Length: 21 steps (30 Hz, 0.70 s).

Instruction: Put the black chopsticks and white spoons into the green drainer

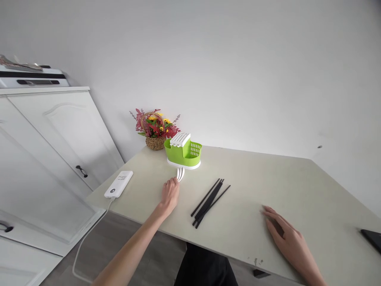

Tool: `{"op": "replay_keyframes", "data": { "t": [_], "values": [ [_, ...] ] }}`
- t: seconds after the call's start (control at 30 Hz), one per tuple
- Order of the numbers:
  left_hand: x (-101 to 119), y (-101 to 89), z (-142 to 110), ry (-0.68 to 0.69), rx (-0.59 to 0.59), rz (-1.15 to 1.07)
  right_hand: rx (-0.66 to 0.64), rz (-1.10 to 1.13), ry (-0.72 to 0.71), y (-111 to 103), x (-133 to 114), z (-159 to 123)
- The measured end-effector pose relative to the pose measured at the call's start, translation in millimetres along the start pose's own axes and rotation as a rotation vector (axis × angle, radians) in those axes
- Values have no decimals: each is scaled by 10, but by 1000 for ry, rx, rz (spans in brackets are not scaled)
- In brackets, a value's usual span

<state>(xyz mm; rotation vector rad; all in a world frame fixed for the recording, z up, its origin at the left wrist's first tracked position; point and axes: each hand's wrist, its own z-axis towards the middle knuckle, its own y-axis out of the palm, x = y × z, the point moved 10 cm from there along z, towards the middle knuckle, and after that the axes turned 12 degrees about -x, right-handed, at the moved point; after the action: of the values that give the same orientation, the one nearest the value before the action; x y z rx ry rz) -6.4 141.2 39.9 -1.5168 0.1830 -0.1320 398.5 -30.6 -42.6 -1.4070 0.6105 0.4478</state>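
Note:
My left hand (170,195) is closed around a small bunch of white spoons (180,174). Their curved ends stick out past my fingers, just in front of a green plastic utensil holder (181,157) with a white slotted top and white base. The handles are hidden in my grip. Several black chopsticks (209,203) lie in a loose, partly crossed bundle on the table to the right of this hand. Farther right, my right hand (282,230) rests at the tabletop with its fingers stretched out, holding nothing.
A wicker basket of artificial flowers (155,141) stands behind the holder, by the wall. On the left of the table (247,171) lies a white power bank (119,184) with a cable hanging off the edge. A dark flat object (372,239) sits far right. White cabinets (68,131) stand left.

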Motion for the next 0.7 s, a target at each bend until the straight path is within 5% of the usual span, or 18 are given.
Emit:
{"op": "replay_keyframes", "data": {
  "t": [0.23, 0.4, 0.57, 0.7],
  "values": [
    [239, -151, -207, 82, 17, -46, 1, 15, 8, 3, -12, -11],
    [983, -363, -452, 285, 32, -117, 9, 8, 7, 0, -22, -7],
    [1767, -326, -684, 462, -26, -120, 7, 17, 4, -26, -64, -4],
    [2165, -251, -789, 568, -12, -82, -6, 38, 6, -31, -82, 6]
  ]
}}
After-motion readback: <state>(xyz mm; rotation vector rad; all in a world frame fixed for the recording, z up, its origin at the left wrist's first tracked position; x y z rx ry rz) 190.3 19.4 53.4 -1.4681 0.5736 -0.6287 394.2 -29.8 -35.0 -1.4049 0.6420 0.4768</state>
